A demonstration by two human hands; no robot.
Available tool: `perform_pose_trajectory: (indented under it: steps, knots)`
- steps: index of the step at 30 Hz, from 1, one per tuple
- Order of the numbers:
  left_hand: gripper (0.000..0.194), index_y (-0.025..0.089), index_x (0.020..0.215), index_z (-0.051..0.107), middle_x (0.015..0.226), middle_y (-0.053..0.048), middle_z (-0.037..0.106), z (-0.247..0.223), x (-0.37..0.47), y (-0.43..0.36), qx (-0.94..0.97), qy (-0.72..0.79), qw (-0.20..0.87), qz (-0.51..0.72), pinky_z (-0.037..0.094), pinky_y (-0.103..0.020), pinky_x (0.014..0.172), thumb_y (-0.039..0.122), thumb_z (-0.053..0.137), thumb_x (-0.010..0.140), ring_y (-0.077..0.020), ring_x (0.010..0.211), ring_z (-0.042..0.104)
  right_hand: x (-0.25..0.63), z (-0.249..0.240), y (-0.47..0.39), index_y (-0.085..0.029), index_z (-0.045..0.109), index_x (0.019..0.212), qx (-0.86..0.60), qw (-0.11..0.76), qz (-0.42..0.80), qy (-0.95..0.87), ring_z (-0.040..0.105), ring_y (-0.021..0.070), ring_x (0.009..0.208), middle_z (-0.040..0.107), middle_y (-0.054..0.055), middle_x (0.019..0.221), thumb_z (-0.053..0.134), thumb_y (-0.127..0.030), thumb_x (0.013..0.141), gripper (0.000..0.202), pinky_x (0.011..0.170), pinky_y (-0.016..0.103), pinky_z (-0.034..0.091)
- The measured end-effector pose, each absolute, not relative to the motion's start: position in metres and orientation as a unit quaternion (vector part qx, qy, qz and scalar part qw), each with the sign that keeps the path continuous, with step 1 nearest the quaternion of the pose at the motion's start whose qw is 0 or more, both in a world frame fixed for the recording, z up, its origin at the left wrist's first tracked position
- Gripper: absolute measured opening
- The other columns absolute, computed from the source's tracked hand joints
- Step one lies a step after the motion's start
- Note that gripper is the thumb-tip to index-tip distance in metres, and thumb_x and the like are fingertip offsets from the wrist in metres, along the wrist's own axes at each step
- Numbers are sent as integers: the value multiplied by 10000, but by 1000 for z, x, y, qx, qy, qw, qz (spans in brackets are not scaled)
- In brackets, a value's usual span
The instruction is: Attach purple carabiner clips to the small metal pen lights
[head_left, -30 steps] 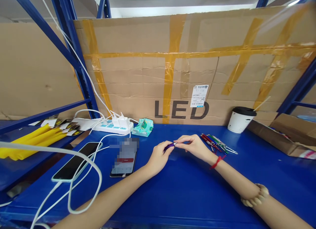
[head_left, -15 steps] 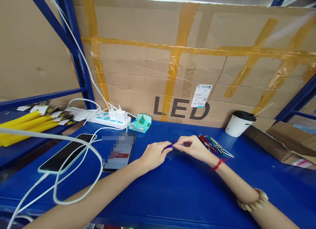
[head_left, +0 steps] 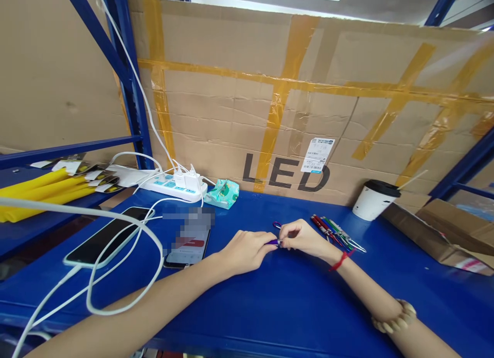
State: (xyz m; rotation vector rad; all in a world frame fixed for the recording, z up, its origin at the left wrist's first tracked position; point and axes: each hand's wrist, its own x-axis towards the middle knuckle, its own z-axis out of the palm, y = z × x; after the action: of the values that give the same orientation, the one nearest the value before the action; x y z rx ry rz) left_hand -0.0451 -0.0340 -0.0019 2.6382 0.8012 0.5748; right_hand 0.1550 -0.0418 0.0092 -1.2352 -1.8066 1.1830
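Note:
My left hand (head_left: 249, 251) is closed around a slim purple pen (head_left: 272, 242), most of which its fingers hide. A short purple length and a silvery end show beyond the fingertips. At that silvery end my right hand (head_left: 303, 237) pinches with thumb and fingers, so the two hands nearly meet just above the blue tabletop. A small purple loop, like a carabiner clip (head_left: 277, 225), sticks out beside the right hand's fingers. Behind the right wrist lie several pens (head_left: 336, 232) in red, blue, green and silver, side by side, with a metal loop at the near end.
Left of my hands lie a phone (head_left: 189, 247) and another phone (head_left: 110, 237) with a white cable (head_left: 87, 293). Farther back are a power strip (head_left: 165, 185) and a green packet (head_left: 224, 193). A lidded cup (head_left: 372, 201) and an open cardboard box (head_left: 443, 239) stand right.
Both hands have shifted slightly right and down in view, still together on the purple pen. The right fingers are more curled, and the purple loop shows more clearly. The camera view has tilted slightly.

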Motion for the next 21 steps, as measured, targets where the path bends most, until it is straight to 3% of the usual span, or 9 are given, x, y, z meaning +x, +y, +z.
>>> perform_pose_trajectory:
  steps: [9,16,21]
  knots:
    - [270,236,970,612,922,-16,664,-6,-48,-30,926,273,159,206,419,-212,640,317,364,901,-166,799,632,148,11,-52,-128,652,674,-475,244,448,-717,488,68,417,618,27,590,609,-446,738,327,363,166,363]
    - [277,218,979,605,879,-30,646,-9,-47,-30,935,268,129,193,405,-209,594,297,350,905,-157,735,622,146,13,-55,-115,644,651,-475,227,486,-697,459,55,357,561,-2,492,643,-487,706,376,332,153,351]
    - [260,210,966,589,889,-20,628,-6,-45,-30,926,262,148,228,423,-218,669,269,342,913,-148,778,603,143,14,-55,-117,595,612,-457,254,544,-656,431,50,334,517,-22,432,625,-542,696,434,318,148,328]
